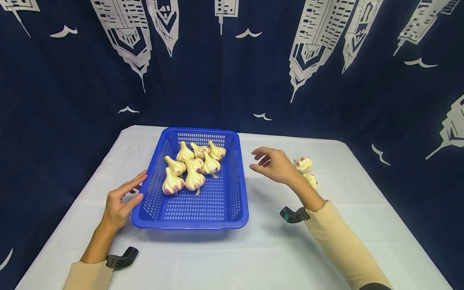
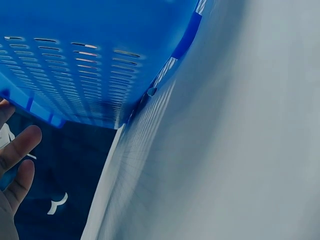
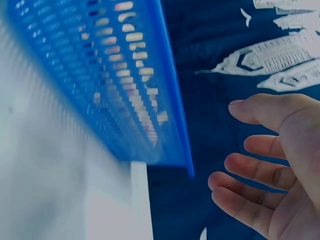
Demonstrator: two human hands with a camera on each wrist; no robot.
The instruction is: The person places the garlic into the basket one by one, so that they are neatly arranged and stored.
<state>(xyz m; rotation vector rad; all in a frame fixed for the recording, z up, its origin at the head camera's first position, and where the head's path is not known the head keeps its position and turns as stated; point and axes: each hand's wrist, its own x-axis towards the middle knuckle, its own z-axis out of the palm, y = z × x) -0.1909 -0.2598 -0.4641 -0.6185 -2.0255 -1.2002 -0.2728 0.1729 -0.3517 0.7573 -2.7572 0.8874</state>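
Observation:
A blue perforated plastic basket (image 1: 203, 225) holds several garlic bulbs (image 1: 195, 179), white with purple marks, grouped toward its left and far part. My left hand (image 1: 121, 201) is at the basket's left rim, fingers extended along it. In the left wrist view the fingertips (image 2: 27, 142) show near the basket's slotted side (image 2: 100, 65). Beyond the right rim, my right hand (image 1: 273, 164) hovers with loosely bent fingers and nothing in them. The right wrist view shows that palm (image 3: 305, 150) beside the basket's wall (image 3: 135, 80). Two garlic bulbs (image 1: 303, 164) lie right of this hand, partly hidden by it.
A white cloth (image 1: 217, 262) covers the table under the basket. Behind it hangs a dark blue curtain (image 1: 217, 80) with white building and bird prints. Black bands (image 1: 123, 258) sit on both wrists, by beige sleeves (image 1: 344, 241).

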